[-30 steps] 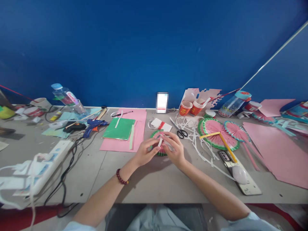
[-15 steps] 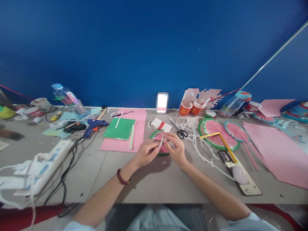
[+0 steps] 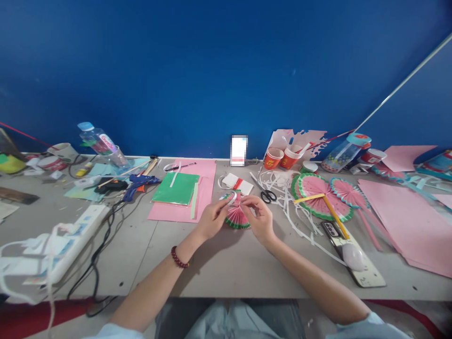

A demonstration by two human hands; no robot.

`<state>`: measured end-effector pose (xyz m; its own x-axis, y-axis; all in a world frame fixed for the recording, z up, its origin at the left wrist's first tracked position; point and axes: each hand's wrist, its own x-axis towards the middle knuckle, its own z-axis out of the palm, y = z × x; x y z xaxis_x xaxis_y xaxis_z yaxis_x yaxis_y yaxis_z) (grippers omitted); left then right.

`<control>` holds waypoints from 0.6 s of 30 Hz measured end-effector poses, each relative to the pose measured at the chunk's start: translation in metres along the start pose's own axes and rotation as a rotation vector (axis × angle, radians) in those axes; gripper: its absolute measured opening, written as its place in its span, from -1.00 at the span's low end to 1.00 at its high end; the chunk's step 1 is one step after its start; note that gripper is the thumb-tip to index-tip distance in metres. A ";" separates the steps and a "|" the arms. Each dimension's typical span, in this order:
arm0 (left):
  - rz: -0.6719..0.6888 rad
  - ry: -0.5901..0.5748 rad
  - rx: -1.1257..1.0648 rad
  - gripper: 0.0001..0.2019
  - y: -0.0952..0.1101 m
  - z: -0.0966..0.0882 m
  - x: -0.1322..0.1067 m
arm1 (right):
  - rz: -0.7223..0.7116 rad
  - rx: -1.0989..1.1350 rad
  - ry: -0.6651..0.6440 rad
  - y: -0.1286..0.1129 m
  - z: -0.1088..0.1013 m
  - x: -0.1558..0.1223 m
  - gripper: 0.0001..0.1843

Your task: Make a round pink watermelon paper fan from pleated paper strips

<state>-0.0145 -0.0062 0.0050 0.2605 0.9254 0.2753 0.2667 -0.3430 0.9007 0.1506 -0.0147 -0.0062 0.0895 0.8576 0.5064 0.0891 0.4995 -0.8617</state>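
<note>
A small pleated paper fan [image 3: 238, 217], pink with a green rim, lies opened out on the table between my hands. Its upper part is partly hidden by my fingers. My left hand [image 3: 212, 217] is closed, pinching a curled white strip [image 3: 232, 197] over the fan's upper left. My right hand [image 3: 259, 217] has its thumb and fingers drawn together above the fan's right side; what they pinch is too small to make out. Black-handled scissors [image 3: 268, 195] rest just beyond my right hand.
Left lie a green sheet packet [image 3: 176, 189] on pink paper [image 3: 158, 214], a blue glue gun [image 3: 136, 186] and a power strip [image 3: 76, 245]. Right are white strip scraps [image 3: 287, 212], larger watermelon fans [image 3: 310, 190], a phone [image 3: 369, 278] and red paper cups [image 3: 273, 158].
My hands have moved slightly apart, the left one leftward with the white strip. More of the fan's pink folds show between them.
</note>
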 end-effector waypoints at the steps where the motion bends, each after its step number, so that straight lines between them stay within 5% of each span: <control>1: 0.000 -0.010 0.037 -0.72 0.000 -0.001 0.001 | 0.001 0.003 0.002 0.000 0.000 0.000 -0.96; 18: 0.079 0.055 0.196 -0.75 -0.012 -0.006 0.005 | -0.102 -0.076 -0.007 -0.005 0.000 -0.003 -0.94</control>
<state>-0.0216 0.0036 -0.0025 0.2382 0.8999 0.3653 0.4243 -0.4348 0.7943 0.1495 -0.0191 -0.0034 0.0698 0.8039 0.5906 0.1724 0.5734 -0.8009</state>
